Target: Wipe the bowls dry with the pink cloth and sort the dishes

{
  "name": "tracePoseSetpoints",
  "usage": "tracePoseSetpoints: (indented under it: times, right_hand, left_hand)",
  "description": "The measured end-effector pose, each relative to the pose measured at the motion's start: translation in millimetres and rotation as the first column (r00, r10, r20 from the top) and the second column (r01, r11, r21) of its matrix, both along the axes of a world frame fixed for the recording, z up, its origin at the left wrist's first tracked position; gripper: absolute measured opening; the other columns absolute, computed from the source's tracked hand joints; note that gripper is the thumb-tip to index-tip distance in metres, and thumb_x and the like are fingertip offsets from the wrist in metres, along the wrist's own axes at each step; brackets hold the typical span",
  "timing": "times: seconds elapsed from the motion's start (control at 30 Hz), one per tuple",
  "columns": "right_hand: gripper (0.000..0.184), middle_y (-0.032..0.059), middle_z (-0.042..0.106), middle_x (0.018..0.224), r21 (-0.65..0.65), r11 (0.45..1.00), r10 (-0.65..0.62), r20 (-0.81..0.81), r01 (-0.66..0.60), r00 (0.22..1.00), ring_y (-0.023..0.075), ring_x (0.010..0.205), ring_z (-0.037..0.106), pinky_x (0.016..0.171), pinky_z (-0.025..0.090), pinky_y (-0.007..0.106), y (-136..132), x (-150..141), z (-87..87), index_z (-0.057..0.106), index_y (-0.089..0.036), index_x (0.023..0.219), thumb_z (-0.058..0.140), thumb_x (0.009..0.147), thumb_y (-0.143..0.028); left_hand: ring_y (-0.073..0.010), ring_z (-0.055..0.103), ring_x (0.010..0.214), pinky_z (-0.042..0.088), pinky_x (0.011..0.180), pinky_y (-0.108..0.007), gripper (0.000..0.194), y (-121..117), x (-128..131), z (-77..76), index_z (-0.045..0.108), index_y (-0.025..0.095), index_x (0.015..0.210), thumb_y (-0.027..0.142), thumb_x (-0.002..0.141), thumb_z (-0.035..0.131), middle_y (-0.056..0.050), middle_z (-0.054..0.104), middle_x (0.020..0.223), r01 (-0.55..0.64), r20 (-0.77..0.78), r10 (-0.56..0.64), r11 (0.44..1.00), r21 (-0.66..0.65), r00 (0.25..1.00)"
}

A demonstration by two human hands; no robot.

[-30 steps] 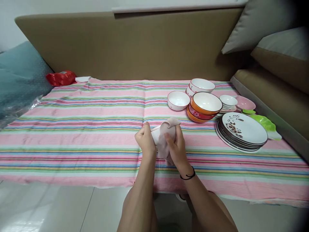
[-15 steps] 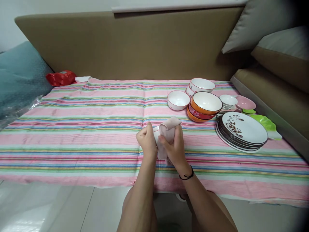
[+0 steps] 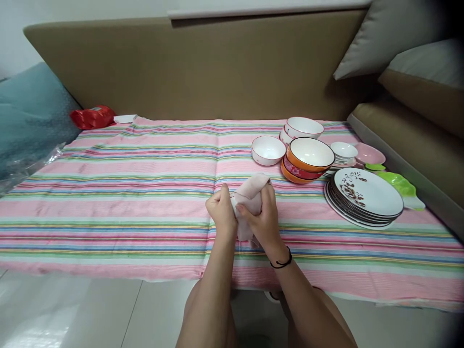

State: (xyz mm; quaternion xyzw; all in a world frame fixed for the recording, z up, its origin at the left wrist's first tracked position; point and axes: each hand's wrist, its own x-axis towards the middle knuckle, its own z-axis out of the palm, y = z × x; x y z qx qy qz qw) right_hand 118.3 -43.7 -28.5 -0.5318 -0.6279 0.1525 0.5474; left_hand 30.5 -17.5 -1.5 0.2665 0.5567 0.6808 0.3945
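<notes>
At mid-frame, the right hand (image 3: 264, 216) pinches a pale cloth (image 3: 251, 203) that mostly hides a white dish (image 3: 234, 201); the left hand (image 3: 222, 210), curled closed, grips the dish's left side. Toward the frame's right are stacked plates (image 3: 379, 193), 3 stacked orange-and-red bowls (image 3: 310, 166), and 1 separate white bowl (image 3: 268, 152). Upper left: a red bundle (image 3: 93, 117).

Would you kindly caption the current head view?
Left hand grips white dish; right hand holds pale cloth to it, near bowls and plates.

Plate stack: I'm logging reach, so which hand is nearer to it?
Right. The right hand, gripping the pale cloth, is left of the plate stack; the left hand is farther left.
</notes>
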Motion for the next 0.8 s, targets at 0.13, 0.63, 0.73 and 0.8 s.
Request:
tracePoseSetpoints:
  times: [0.13, 0.63, 0.73, 0.8]
  right_hand:
    - [0.040, 0.0107, 0.033, 0.148, 0.122, 0.984, 0.117, 0.084, -0.127, 0.990, 0.0285, 0.141, 0.027, 0.115, 0.024, 0.056, -3.9, 5.4, -0.1, 0.048, -0.025, 0.132, 0.036, 0.097, -0.039]
    - [0.039, 0.0043, 0.065, 0.104, -0.231, 0.970, -0.106, -0.685, -0.077, 0.721, 0.0213, 0.097, 0.061, 0.089, 0.050, 0.040, 2.3, 2.3, 14.0, 0.060, -0.022, 0.108, 0.042, 0.092, -0.053]
    - [0.044, 0.0034, 0.069, 0.090, -0.286, 0.921, -0.164, -0.900, -0.263, 0.405, 0.0222, 0.085, 0.064, 0.076, 0.055, 0.038, 4.9, 4.0, 18.1, 0.063, -0.021, 0.100, 0.046, 0.086, -0.060]
    - [0.047, 0.0045, 0.071, 0.092, -0.263, 0.886, -0.172, -0.951, -0.381, 0.258, 0.0249, 0.088, 0.066, 0.075, 0.056, 0.042, 5.8, 4.8, 19.7, 0.064, -0.021, 0.100, 0.046, 0.084, -0.062]
  left_hand:
    - [-0.0056, 0.015, 0.049, 0.015, 0.043, -0.022, 0.052, 2.2, -2.8, -0.1, 0.017, 0.021, 0.053, 0.035, 0.072, 0.063, 0.006, 0.013, 0.054, 0.014, 0.136, -0.013, 1.000, -0.008, 0.991]
    - [-0.0044, 0.016, 0.045, 0.016, 0.043, -0.023, 0.058, 0.5, -4.5, 0.1, 0.020, 0.019, 0.045, 0.037, 0.072, 0.068, 0.006, 0.016, 0.048, 0.143, 0.080, -0.151, 0.985, 0.093, 0.985]
    - [-0.0039, 0.018, 0.042, 0.019, 0.042, -0.022, 0.057, 3.8, -3.7, 2.4, 0.019, 0.020, 0.045, 0.033, 0.069, 0.069, 0.008, 0.017, 0.044, 0.149, 0.296, -0.176, 0.982, 0.114, 0.939]
    - [-0.0038, 0.020, 0.039, 0.023, 0.041, -0.022, 0.055, 5.9, -3.4, 4.5, 0.018, 0.021, 0.046, 0.030, 0.066, 0.068, 0.009, 0.017, 0.042, 0.150, 0.452, -0.183, 0.983, 0.109, 0.873]
